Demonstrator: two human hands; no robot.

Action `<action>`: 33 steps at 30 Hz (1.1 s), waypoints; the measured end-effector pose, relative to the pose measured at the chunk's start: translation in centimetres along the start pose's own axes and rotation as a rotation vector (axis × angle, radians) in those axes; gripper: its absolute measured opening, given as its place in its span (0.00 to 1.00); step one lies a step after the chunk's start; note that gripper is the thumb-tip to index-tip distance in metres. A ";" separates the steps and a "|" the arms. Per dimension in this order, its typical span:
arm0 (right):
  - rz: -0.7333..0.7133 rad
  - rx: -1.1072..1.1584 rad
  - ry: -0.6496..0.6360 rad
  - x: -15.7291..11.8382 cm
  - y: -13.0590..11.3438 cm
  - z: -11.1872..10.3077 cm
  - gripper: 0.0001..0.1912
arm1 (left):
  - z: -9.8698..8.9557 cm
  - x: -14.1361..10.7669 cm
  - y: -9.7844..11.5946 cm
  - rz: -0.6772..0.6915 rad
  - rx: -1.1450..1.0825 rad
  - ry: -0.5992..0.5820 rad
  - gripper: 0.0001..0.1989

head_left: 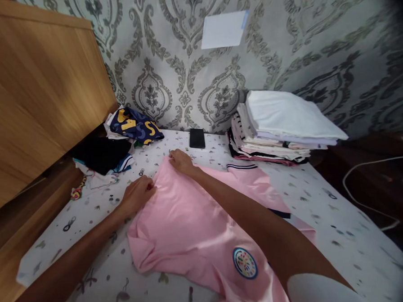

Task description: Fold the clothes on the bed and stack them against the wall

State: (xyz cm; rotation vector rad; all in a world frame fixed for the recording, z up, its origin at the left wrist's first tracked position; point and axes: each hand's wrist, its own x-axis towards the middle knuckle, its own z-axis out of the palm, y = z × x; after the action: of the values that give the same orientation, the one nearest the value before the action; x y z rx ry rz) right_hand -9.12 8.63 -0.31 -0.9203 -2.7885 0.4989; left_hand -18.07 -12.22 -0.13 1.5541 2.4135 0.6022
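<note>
A pink polo shirt [188, 219] with a round colourful badge and dark-striped trim lies spread on the white patterned sheet [103, 273]. My left hand [138, 195] is closed on the shirt's left edge. Farther back, my right hand [182, 162] pinches the shirt's far corner, its forearm crossing over the cloth. Between the two hands the fabric edge is drawn fairly straight. Part of the shirt is hidden under my right forearm, and its near end runs out of view at the bottom.
A stack of folded clothes [287, 119] stands at the back right. Crumpled clothes [103, 154] lie at the left beside a wooden cabinet [43, 87]. A black phone [197, 138] rests near the papered wall. A white cable [364, 165] hangs at the far right.
</note>
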 end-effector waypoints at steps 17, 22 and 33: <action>0.144 0.016 0.161 0.8 -1.2 1.2 0.15 | -0.7 -0.2 -0.6 -0.048 -0.007 0.024 0.01; -0.003 -0.038 0.139 -2.1 -2.1 0.9 0.13 | -0.7 -0.2 -1.0 -0.040 -0.007 0.028 0.04; -0.152 0.013 0.026 -1.7 -4.3 2.5 0.14 | -0.9 0.2 -2.1 -0.002 -0.060 -0.019 0.08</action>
State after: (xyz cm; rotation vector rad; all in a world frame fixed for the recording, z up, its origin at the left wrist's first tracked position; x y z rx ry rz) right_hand -10.71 3.72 -1.21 -0.6994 -2.7997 0.4781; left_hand -20.26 -13.02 -0.28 1.5269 2.3606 0.6498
